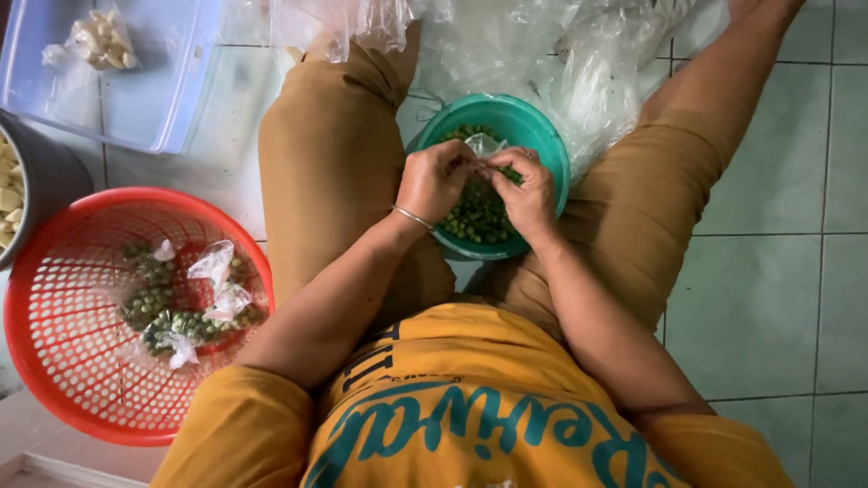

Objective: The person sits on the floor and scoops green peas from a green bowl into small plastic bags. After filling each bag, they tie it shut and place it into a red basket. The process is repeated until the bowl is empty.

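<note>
Over tiled floor (768, 298), both hands (479, 185) pinch a small bag (484, 145) above the bowl (542, 136).

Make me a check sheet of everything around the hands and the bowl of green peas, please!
Surface: pale green tiled floor.
Job's things: teal bowl of green peas between the knees; small clear bag pinched over it.
Clutter: red basket with tied pea bags; blue lid with a bag of pale pieces; loose clear plastic; grey pot.
Grippers: left hand and right hand both pinch the small bag.
Cables: nothing seen.
Surroundings: nothing seen beyond the floor.
</note>
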